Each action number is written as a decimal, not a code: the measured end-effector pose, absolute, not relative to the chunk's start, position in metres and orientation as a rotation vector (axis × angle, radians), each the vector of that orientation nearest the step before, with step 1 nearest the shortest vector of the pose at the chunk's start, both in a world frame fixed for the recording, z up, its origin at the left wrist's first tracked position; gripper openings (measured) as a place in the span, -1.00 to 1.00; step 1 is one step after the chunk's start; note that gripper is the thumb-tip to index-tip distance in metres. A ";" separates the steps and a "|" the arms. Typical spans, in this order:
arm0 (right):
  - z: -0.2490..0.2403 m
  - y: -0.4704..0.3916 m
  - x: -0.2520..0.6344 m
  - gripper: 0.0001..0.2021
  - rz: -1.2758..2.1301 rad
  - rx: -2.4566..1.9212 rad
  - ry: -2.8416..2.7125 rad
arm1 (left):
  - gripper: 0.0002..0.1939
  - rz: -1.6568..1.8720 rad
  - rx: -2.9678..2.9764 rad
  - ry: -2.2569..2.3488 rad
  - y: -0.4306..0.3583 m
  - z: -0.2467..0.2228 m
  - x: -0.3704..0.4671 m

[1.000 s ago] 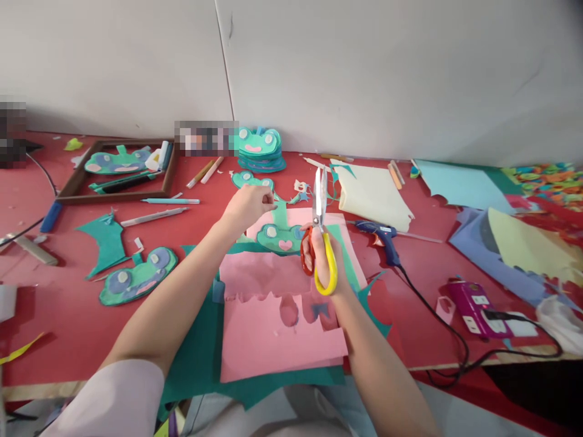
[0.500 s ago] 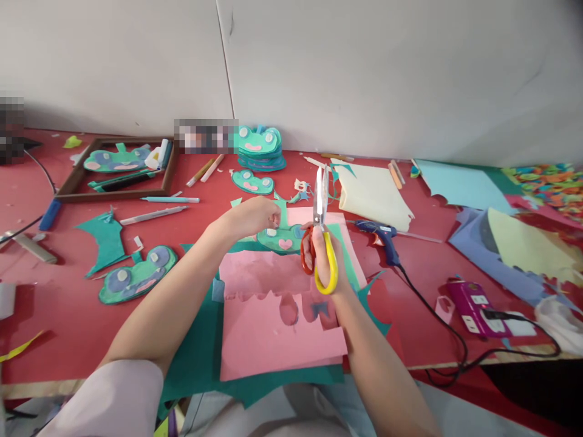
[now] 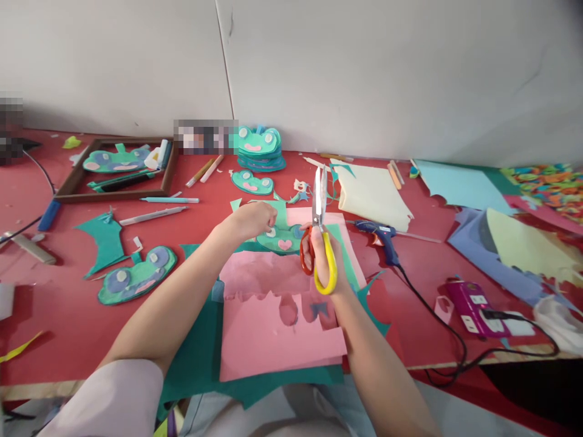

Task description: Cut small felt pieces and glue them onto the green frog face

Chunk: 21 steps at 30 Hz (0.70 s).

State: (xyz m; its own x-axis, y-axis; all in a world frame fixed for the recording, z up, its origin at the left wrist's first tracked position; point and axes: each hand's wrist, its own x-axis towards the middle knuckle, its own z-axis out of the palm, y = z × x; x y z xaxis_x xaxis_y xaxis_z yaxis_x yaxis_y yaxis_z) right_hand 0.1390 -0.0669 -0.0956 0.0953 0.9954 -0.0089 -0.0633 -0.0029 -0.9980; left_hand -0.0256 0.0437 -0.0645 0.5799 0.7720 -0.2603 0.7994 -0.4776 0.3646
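Observation:
My right hand [image 3: 328, 261] is wrapped around scissors [image 3: 320, 206] with one red and one yellow handle loop. Their blades point away from me, nearly together. My left hand [image 3: 257, 220] is closed, its fingertips at the white eye piece of a green felt frog face [image 3: 282, 240] with a pink heart on it. Whatever those fingers pinch, if anything, is hidden. In front of the face lies a pink felt sheet [image 3: 273, 340] with cut-out holes, on top of a dark green felt sheet [image 3: 195, 346].
A stack of frog faces [image 3: 260, 159] stands by the wall. Left of me lie another frog face [image 3: 136, 276] and a brown frame [image 3: 68, 193]. On the right are a blue glue gun [image 3: 382, 237], its black cable, a purple power strip [image 3: 473, 306] and several felt sheets [image 3: 464, 182].
My left hand has shifted slightly down and left, closer to the frog's eye piece. My right hand and the scissors have barely moved.

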 end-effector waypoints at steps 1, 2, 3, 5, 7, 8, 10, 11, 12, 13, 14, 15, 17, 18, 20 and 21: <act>-0.095 -0.067 0.139 -0.69 1.172 -1.208 -1.086 | -0.87 -0.070 2.361 1.250 0.043 -0.064 -0.026; -0.095 -0.067 0.139 -0.69 1.172 -1.205 -1.085 | -0.86 -0.056 2.356 1.242 0.043 -0.064 -0.026; -0.095 -0.067 0.139 -0.69 1.172 -1.203 -1.087 | -0.85 -0.045 2.350 1.236 0.042 -0.064 -0.026; -0.094 -0.066 0.139 -0.69 1.173 -1.205 -1.092 | -0.83 -0.028 2.341 1.238 0.042 -0.063 -0.026; -0.094 -0.066 0.139 -0.69 1.176 -1.205 -1.092 | -0.83 -0.029 2.326 1.253 0.042 -0.064 -0.026; -0.094 -0.066 0.138 -0.69 1.177 -1.205 -1.092 | -0.81 -0.035 2.314 1.261 0.042 -0.064 -0.025; -0.094 -0.067 0.138 -0.69 1.173 -1.206 -1.096 | -0.78 -0.056 2.302 1.270 0.043 -0.065 -0.025; -0.094 -0.067 0.138 -0.69 1.169 -1.208 -1.101 | -0.77 -0.066 2.306 1.271 0.043 -0.066 -0.025; -0.094 -0.067 0.138 -0.69 1.164 -1.212 -1.107 | -0.78 -0.072 2.319 1.263 0.042 -0.066 -0.025; -0.094 -0.067 0.138 -0.69 1.161 -1.214 -1.112 | -0.79 -0.078 2.335 1.251 0.042 -0.067 -0.024; -0.094 -0.067 0.138 -0.69 1.159 -1.217 -1.115 | -0.80 -0.079 2.355 1.233 0.042 -0.067 -0.024; -0.094 -0.067 0.138 -0.69 1.160 -1.219 -1.118 | -0.80 -0.082 2.369 1.222 0.042 -0.066 -0.024; -0.093 -0.067 0.138 -0.69 1.163 -1.220 -1.116 | -0.79 -0.091 2.375 1.235 0.041 -0.066 -0.024; -0.093 -0.067 0.138 -0.68 1.165 -1.220 -1.111 | -0.78 -0.099 2.367 1.252 0.041 -0.065 -0.023; -0.093 -0.067 0.139 -0.68 1.171 -1.216 -1.100 | -0.75 -0.123 2.341 1.283 0.040 -0.064 -0.023; -0.093 -0.066 0.139 -0.67 1.174 -1.213 -1.095 | -0.75 -0.133 2.329 1.288 0.040 -0.064 -0.022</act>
State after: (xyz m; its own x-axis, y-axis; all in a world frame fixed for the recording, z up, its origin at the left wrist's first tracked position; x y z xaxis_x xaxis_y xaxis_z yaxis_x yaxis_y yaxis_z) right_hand 0.1387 -0.0665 -0.0931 0.0916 0.9957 -0.0103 -0.0593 -0.0048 -0.9982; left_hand -0.0223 0.0404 -0.0643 0.5543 0.7748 -0.3041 0.8205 -0.4473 0.3560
